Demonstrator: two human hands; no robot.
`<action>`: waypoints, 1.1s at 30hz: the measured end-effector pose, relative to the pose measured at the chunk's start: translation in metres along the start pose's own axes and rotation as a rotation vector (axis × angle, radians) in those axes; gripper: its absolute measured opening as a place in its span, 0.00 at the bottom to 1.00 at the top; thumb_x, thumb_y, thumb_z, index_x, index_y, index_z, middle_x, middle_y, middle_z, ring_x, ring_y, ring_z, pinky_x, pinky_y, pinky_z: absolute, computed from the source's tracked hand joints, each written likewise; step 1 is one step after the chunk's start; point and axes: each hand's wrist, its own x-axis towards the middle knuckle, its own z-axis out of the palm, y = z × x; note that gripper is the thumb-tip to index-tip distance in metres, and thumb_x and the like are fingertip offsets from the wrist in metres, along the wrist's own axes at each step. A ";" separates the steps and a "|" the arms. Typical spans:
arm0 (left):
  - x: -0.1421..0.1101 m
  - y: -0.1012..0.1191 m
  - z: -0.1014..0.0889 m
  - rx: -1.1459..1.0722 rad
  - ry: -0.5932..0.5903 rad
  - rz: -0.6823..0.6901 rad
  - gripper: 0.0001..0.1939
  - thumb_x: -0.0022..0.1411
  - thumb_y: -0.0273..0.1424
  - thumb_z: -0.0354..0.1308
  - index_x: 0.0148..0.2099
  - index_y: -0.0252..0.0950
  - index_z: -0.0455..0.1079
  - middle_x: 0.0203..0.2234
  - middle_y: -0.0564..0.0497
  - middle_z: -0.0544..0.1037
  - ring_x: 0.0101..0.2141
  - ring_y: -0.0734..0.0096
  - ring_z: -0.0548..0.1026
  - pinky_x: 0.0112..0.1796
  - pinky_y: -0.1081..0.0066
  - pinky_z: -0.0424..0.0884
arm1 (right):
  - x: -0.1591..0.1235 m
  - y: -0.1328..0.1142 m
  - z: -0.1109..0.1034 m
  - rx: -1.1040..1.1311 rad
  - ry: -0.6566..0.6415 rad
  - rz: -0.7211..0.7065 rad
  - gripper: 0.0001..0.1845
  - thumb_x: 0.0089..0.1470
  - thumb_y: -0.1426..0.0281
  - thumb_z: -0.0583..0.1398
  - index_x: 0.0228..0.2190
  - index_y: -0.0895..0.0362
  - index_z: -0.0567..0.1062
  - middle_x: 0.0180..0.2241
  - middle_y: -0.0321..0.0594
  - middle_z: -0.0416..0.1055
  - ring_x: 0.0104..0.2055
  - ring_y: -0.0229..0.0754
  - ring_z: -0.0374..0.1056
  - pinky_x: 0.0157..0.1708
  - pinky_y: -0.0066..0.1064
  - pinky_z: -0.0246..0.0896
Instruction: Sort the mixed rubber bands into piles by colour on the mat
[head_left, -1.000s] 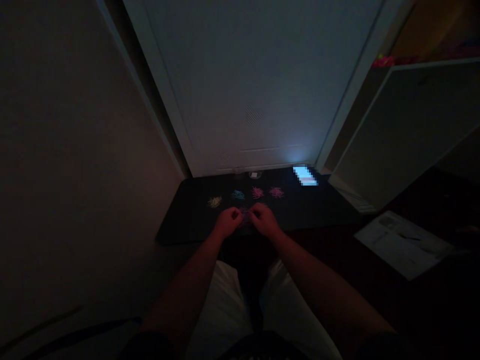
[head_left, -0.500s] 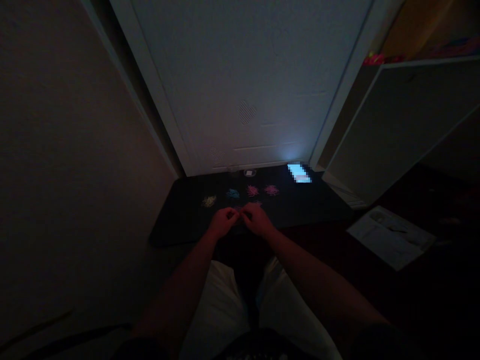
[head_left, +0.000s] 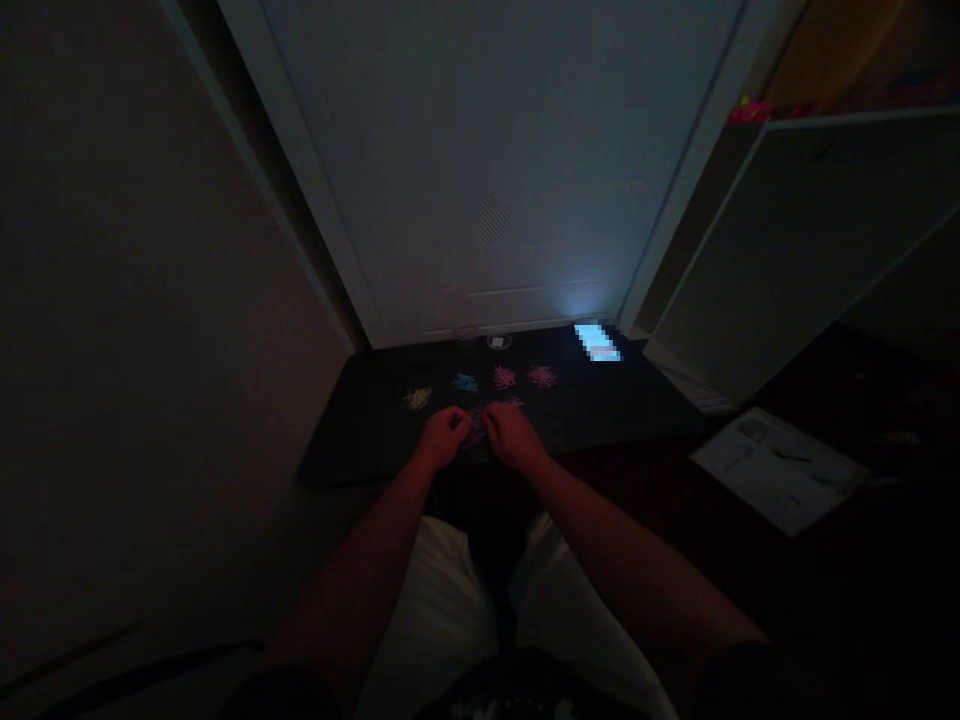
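My left hand (head_left: 444,436) and my right hand (head_left: 511,434) are at the front edge of a dark board (head_left: 375,440), with fingers curled and pinched. Between them lies a purple pile of thin sticks or strips (head_left: 475,430), partly covered by my fingers. Whatever the fingertips hold is too small and dark to make out. Beyond my hands runs a row of small piles: a pale yellow pile (head_left: 418,398), a blue pile (head_left: 465,383), a pink pile (head_left: 504,377) and another pink pile (head_left: 543,376). More pinkish pieces (head_left: 514,402) show just past my right hand.
A glowing phone-like screen (head_left: 597,342) lies at the board's back right. A small round clear item with a white square (head_left: 498,342) sits by the white panel (head_left: 495,120) behind. On the right, a pale sheet (head_left: 780,468) lies lower down beside a cabinet side (head_left: 810,220).
My hands came together half a second ago and are now slightly apart, showing the purple pile between them again. The view has shifted a little; the other piles stay put.
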 end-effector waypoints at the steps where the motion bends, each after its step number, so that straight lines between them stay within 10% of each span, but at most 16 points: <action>1: 0.000 0.001 0.000 -0.005 0.004 -0.004 0.08 0.52 0.32 0.51 0.27 0.33 0.67 0.20 0.55 0.69 0.23 0.76 0.66 0.27 0.76 0.62 | 0.000 0.000 -0.001 -0.004 -0.002 0.006 0.07 0.56 0.71 0.50 0.30 0.56 0.66 0.30 0.42 0.66 0.33 0.42 0.59 0.35 0.32 0.51; 33: -0.001 0.002 0.003 -0.006 0.019 -0.010 0.11 0.53 0.35 0.55 0.31 0.32 0.72 0.25 0.50 0.76 0.27 0.73 0.72 0.29 0.74 0.67 | -0.003 0.001 -0.008 -0.049 0.051 -0.056 0.07 0.54 0.70 0.54 0.31 0.57 0.72 0.31 0.43 0.69 0.36 0.43 0.61 0.38 0.35 0.53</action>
